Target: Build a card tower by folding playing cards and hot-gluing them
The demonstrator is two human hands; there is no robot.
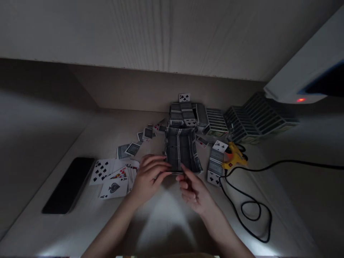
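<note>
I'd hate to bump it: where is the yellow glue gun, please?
The yellow glue gun lies right of centre in the head view, beside the strip of playing cards.

My forearms [115,220] are slanting inward from the tabletop's [166,224] near edge, left hand [149,176] arching, right hand [195,193] extending its index finger [190,173].

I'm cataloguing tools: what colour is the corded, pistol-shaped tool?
The pistol-shaped tool is yellow, best seen in the head view.

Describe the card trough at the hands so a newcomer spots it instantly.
On the pale desktop, find the person's left hand and right hand. Just beyond them lies the card trough. Unlike the card structures behind it, its wide interior lies open upward.
</note>
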